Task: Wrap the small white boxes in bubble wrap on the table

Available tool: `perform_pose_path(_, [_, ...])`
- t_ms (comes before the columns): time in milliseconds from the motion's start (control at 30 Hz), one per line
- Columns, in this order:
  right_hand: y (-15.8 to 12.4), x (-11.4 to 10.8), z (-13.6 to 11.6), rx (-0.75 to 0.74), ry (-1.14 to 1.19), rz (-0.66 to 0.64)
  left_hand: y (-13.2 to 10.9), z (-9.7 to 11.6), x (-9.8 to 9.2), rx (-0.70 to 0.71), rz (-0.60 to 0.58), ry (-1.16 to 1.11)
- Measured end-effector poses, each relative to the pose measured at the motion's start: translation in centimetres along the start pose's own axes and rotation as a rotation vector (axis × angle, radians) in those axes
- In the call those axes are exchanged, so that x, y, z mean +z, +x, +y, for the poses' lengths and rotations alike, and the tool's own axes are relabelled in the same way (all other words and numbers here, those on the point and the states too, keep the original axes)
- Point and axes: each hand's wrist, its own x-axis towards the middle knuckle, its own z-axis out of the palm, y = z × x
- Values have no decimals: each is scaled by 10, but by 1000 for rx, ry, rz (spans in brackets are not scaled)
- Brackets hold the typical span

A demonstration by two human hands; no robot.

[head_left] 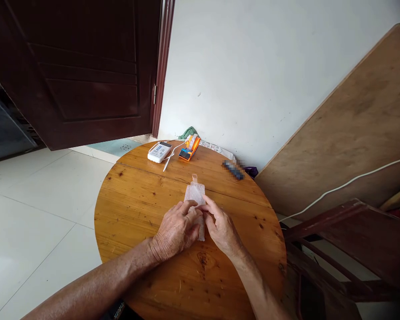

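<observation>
A whitish, translucent packet of what looks like bubble wrap lies lengthwise on the round wooden table, with a short clear strip sticking out at its far end. My left hand rests over the packet's left and near part, fingers curled onto it. From the right, my right hand holds the packet's edge; its index finger reaches along the right side while the other fingers bend in toward the middle. The fingertips of both hands meet over the packet and hide its centre. Whatever is inside cannot be made out.
Toward the table's far side are a white box-shaped device with a cable, an orange tape dispenser and a blurred dark object. A wall stands behind, a dark door at left, a wooden chair at right.
</observation>
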Motion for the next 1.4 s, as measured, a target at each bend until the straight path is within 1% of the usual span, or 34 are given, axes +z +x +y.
perform_pose_path(133, [1,-1,2,33,92,-10,2,0,-3,95,-47,62])
perform_pose_path(200, [2,-4,6,77,141,44,3,0,-3,96,-55,70])
perform_pose_path(267, [5,-8,12,177,173,136,3,-1,-2,82,-62,76])
perform_pose_path(333, [10,-12,18,345,216,176,3,-1,-2,73,-66,78])
perform_pose_path(400, [17,-14,22,521,296,130,3,0,-2,66,-67,71])
perform_pose_path(433, [21,-14,23,586,340,97,3,0,-2,63,-67,67])
perform_pose_path(467, [26,-13,23,629,381,69,3,0,-2,60,-67,62])
perform_pose_path(533, [36,-10,22,665,431,36,3,1,-2,56,-72,51])
perform_pose_path(633, [49,-4,21,654,465,-20,4,1,-3,54,-72,38])
perform_pose_path(767, [61,3,25,548,533,-94,4,1,-5,51,-72,29])
perform_pose_path(867, [63,8,28,515,534,-89,5,2,-6,36,-118,10])
perform_pose_path(933, [63,9,27,494,525,-69,5,2,-6,-5,-131,-2])
perform_pose_path(1033, [58,7,20,433,520,1,4,1,-3,-97,-107,-30])
perform_pose_path(1133, [49,0,10,375,513,64,3,-1,2,-127,-84,-76])
perform_pose_path(1300, [30,-11,-12,300,489,45,1,-1,2,-161,-60,-64])
perform_pose_path(1400, [19,-13,-23,249,413,35,0,1,-1,-205,-32,-47])
